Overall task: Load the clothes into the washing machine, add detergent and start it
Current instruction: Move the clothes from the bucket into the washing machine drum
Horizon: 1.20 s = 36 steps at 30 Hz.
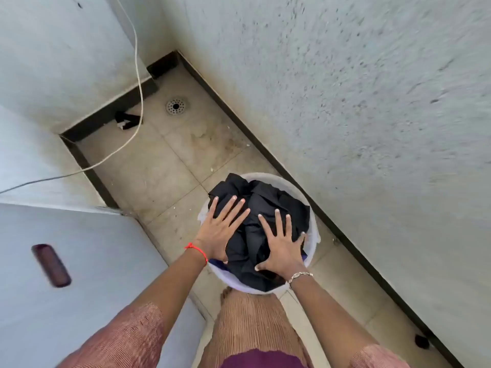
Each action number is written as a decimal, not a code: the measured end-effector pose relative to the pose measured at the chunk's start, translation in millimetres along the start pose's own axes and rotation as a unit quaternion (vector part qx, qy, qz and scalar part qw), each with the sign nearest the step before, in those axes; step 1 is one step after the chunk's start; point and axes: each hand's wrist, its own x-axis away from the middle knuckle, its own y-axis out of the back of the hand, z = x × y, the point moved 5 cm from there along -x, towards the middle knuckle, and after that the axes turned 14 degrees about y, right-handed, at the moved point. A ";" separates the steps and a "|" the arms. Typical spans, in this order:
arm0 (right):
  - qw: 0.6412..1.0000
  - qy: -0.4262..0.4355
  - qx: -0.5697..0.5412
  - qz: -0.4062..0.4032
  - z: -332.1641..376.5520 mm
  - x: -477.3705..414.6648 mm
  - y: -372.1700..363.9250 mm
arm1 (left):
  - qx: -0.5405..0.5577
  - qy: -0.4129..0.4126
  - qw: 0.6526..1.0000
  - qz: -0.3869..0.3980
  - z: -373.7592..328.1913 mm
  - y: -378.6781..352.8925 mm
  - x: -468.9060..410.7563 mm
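Tiled floor between pale walls; one white bucket at lower centre heaped with crumpled black clothes; two hands, left hand and right hand, fingers spread flat on them, gripping nothing.

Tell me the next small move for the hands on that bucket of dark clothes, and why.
Probably curl the fingers and gather the dark clothes. Both the left hand and right hand lie flat and spread on the pile in the white bucket, gripping nothing yet, so nothing can be lifted toward the machine.

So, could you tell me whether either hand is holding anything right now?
Nothing held: left hand and right hand lie flat, fingers spread, on the dark clothes.
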 end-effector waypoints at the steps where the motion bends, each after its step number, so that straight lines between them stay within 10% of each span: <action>1: 1.000 0.005 0.009 -0.006 -2.9 -10.5 -9.1 | -0.012 0.002 1.000 0.007 -1.8 -9.9 -8.5; 17: 0.993 0.034 -0.066 -0.090 -36.2 -64.6 -36.8 | -0.022 0.020 0.999 0.027 -7.5 -75.3 -60.2; 36: 0.979 0.081 -0.057 -0.180 60.0 162.4 191.0 | 0.085 0.058 0.994 -0.038 -36.1 197.0 145.3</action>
